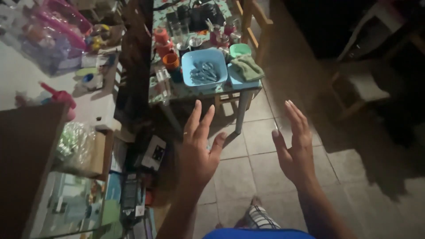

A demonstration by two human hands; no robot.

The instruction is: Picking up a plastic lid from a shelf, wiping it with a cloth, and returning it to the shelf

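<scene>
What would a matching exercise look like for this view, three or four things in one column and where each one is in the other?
Things:
1. blue tub
2. green cloth
3. orange cup
4. left hand

Places:
A. lying on the table's right corner, beside the tub
B. raised open over the tiled floor, holding nothing
C. on the small table, with cutlery inside
D. standing just left of the tub

Pairs: 1-C, 2-A, 3-D, 4-B
</scene>
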